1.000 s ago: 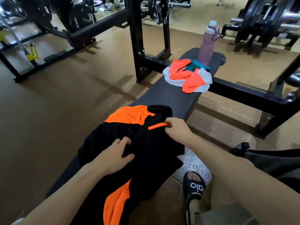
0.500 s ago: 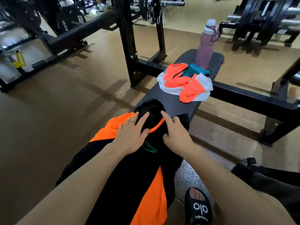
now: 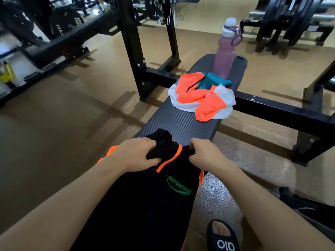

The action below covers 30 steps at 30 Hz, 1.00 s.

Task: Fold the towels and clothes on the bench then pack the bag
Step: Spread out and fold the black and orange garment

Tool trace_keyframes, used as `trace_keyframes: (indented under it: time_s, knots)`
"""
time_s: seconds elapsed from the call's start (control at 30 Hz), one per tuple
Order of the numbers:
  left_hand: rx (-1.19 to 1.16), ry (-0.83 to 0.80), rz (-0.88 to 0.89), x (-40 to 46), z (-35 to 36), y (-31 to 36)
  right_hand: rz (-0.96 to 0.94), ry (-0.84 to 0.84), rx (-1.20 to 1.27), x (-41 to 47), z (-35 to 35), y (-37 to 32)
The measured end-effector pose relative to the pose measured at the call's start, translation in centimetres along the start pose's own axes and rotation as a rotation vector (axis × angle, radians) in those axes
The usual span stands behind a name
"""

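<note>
A black shirt with orange trim and a green logo (image 3: 154, 196) lies along the near end of the black bench (image 3: 177, 122). My left hand (image 3: 136, 154) grips the shirt's collar area on the left, and my right hand (image 3: 204, 154) pinches the fabric just right of the orange collar strip. Farther along the bench sits a crumpled heap of orange, white and teal clothes (image 3: 203, 95). A dark bag (image 3: 308, 205) shows partly at the right edge on the floor.
A pink water bottle (image 3: 225, 51) stands at the bench's far end. Black rack uprights (image 3: 130, 44) and a crossbar (image 3: 281, 107) flank the bench. Weight racks line the back. My foot in a black slipper (image 3: 223, 238) rests on the floor beside the bench.
Both hands went from flat on the shirt to gripping it at the collar. The shirt now lies straighter along the bench with its logo showing.
</note>
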<state>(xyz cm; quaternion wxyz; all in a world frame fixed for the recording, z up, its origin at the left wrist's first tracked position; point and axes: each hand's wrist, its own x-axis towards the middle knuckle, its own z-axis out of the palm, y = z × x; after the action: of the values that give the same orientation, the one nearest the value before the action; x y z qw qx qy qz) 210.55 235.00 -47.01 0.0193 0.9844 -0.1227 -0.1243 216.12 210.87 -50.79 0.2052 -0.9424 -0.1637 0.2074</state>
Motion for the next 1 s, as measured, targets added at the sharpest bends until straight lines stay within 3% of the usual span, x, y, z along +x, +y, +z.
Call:
trace_keyframes:
  time_s: [0.1,0.17,0.23,0.37,0.5,0.67,0.77,0.87,0.93,1.0]
  knots:
    - [-0.148,-0.162,-0.121,-0.1,-0.5,-0.4,-0.011,-0.093,-0.039,-0.3,-0.3,1.1]
    - [-0.47,-0.101,-0.192,0.5,-0.4,-0.9,-0.025,-0.1,-0.055,-0.4,-0.5,1.0]
    - [-0.609,-0.044,-0.235,1.3,0.2,-1.3,-0.085,-0.018,-0.106,-0.2,-0.9,0.3]
    - [-0.291,-0.205,-0.159,2.2,0.5,-0.7,-0.163,0.146,-0.036,0.4,-0.9,-0.6]
    - [-0.169,-0.289,-0.195,2.9,0.2,0.9,-0.128,0.024,-0.29,0.2,0.2,-0.4]
    - [-0.198,-0.355,-0.237,2.6,-1.3,0.8,-0.082,-0.09,-0.122,0.3,-0.3,-0.2]
    - [-0.234,-0.148,-0.317,1.8,-2.3,-1.3,-0.096,0.044,-0.004,0.4,-1.1,-0.1]
    - [-0.329,0.375,-0.563,0.6,-2.7,-3.9,-0.11,0.355,0.186,1.1,-1.5,0.0]
    - [-0.698,0.643,-0.823,0.3,-2.7,-6.0,-0.087,0.498,0.247,1.8,-1.3,0.0]
    - [-1.171,0.704,-1.007,0.1,-2.2,-7.7,-0.028,0.505,0.111,2.4,-0.8,0.3]
